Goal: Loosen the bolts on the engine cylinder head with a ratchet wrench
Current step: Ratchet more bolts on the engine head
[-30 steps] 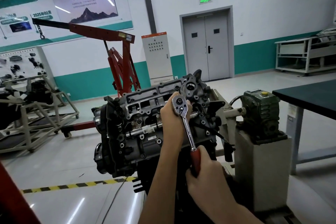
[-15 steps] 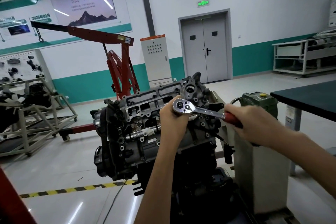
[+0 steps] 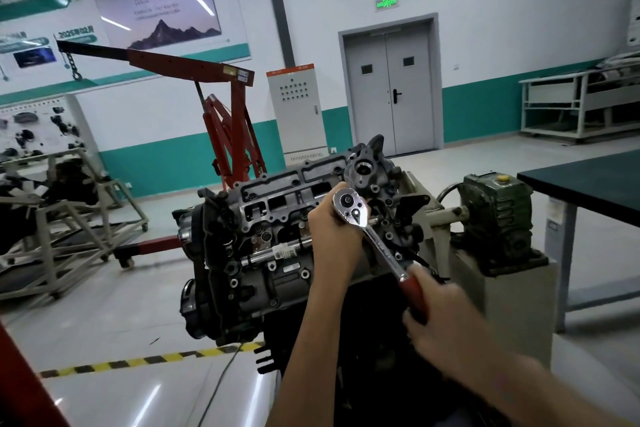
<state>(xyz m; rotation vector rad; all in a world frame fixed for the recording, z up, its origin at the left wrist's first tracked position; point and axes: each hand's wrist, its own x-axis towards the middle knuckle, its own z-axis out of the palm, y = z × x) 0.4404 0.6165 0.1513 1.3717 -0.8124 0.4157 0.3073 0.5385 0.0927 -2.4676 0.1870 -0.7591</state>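
The engine cylinder head (image 3: 277,218) sits tilted on a stand in the middle of the view, its bolt holes and ports facing me. A chrome ratchet wrench (image 3: 374,239) with a red grip has its round head pressed against the right part of the cylinder head. My left hand (image 3: 332,236) is wrapped behind and around the wrench's head, steadying it on a bolt that is hidden. My right hand (image 3: 446,326) grips the red handle, which points down and to the right.
A grey-green gearbox (image 3: 498,218) on a pedestal stands right of the engine. A dark table (image 3: 588,184) is at the far right. A red engine hoist (image 3: 228,128) stands behind. A yellow-black floor stripe (image 3: 138,362) and metal racks (image 3: 62,225) lie to the left.
My right hand has swung the wrench handle: from pointing down a second ago, up to the right, and now back down to the lower right. My left hand stayed on the wrench head.
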